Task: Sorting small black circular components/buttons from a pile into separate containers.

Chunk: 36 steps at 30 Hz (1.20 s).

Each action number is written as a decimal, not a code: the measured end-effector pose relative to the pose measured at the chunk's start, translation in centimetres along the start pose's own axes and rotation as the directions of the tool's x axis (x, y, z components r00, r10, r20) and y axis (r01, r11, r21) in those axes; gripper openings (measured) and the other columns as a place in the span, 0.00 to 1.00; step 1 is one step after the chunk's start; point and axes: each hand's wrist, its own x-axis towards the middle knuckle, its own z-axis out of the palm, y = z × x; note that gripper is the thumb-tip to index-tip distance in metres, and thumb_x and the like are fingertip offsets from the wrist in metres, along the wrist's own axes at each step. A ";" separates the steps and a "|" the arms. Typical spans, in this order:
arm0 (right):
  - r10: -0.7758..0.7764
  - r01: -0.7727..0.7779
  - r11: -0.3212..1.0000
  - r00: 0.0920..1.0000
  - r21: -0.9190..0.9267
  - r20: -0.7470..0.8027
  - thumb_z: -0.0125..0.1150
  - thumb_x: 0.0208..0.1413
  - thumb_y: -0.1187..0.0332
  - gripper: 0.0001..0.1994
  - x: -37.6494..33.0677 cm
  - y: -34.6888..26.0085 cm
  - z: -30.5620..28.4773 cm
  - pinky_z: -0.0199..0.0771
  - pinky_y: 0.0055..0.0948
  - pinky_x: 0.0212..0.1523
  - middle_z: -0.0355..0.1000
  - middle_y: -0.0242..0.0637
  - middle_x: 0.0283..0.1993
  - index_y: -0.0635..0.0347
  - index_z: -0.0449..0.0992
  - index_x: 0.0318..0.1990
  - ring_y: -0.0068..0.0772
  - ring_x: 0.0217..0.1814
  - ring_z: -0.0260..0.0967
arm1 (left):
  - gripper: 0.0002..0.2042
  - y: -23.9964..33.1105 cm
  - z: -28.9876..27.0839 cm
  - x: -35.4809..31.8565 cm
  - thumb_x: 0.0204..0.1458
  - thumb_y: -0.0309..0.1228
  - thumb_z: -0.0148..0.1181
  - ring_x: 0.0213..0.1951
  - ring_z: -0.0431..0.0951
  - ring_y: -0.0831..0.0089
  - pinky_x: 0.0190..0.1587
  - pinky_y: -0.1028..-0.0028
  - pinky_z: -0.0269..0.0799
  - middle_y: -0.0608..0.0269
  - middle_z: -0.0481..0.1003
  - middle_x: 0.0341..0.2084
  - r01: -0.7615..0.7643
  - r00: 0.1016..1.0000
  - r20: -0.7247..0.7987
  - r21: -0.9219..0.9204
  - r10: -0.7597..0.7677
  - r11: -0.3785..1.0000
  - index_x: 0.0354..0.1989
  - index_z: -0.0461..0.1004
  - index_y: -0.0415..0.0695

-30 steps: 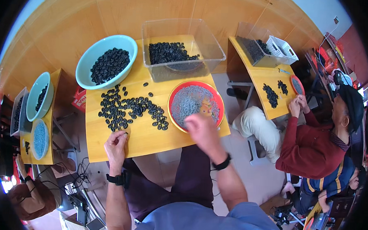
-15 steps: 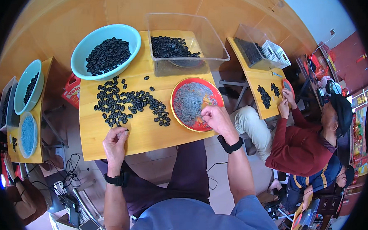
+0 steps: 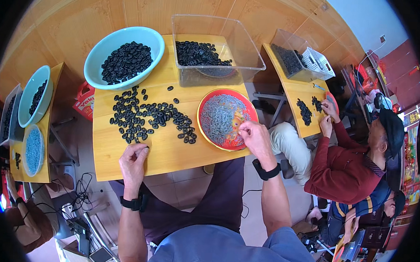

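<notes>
My left hand [image 3: 132, 162] rests at the front edge of the yellow table, thumb and fingers pinched on a small black oval piece [image 3: 147, 147] that mostly hides behind the fingertips. Just beyond it spreads a loose pile of black oval pieces [image 3: 134, 118]. My right hand [image 3: 257, 140] is over the near right part of a red plate [image 3: 221, 93] with a gold rim, fingertips pinched together. Whether anything is between them is too small to see. The plate holds a heap of thin grey screw-like pieces [image 3: 220, 117].
Behind the pile stand a light-blue basin [image 3: 93, 62] and a clear plastic bin [image 3: 212, 77], both holding black pieces. At the right, a person in dark red [image 3: 342, 169] works at another table [image 3: 308, 130]. A similar table [image 3: 51, 124] with basins is at the left.
My right hand has shifted slightly to the right over the plate, fingertips still pinched. My left hand keeps its place and grip. The whole view has moved a little.
</notes>
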 end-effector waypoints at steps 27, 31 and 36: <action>0.078 -0.005 0.910 0.984 -0.414 0.160 0.63 0.46 0.68 0.04 0.1 -0.3 0.5 0.77 0.48 0.38 0.78 0.48 0.28 0.55 0.83 0.26 0.52 0.33 0.78 | 0.05 -0.4 -0.4 0.0 0.57 0.20 0.63 0.33 0.77 0.81 0.40 0.80 0.73 0.66 0.79 0.31 0.065 0.997 -0.024 -0.089 -0.067 0.994 0.41 0.79 0.36; -0.015 0.002 0.982 0.998 -0.190 -0.068 0.64 0.48 0.70 0.03 -0.9 -3.1 -0.4 0.78 0.43 0.33 0.78 0.45 0.27 0.57 0.78 0.31 0.49 0.31 0.79 | 0.04 -0.5 0.1 0.1 0.60 0.20 0.61 0.35 0.79 0.80 0.41 0.79 0.75 0.65 0.80 0.32 0.087 0.996 -0.014 -0.242 -0.093 0.966 0.41 0.78 0.36; -0.167 0.127 0.864 0.985 0.487 0.040 0.63 0.49 0.77 0.03 -2.8 -9.7 5.1 0.70 0.24 0.27 0.73 0.35 0.21 0.60 0.76 0.31 0.18 0.23 0.71 | 0.06 0.0 0.6 0.0 0.58 0.20 0.62 0.35 0.79 0.80 0.41 0.80 0.74 0.65 0.81 0.32 0.116 0.993 0.036 -0.142 -0.112 0.983 0.43 0.78 0.35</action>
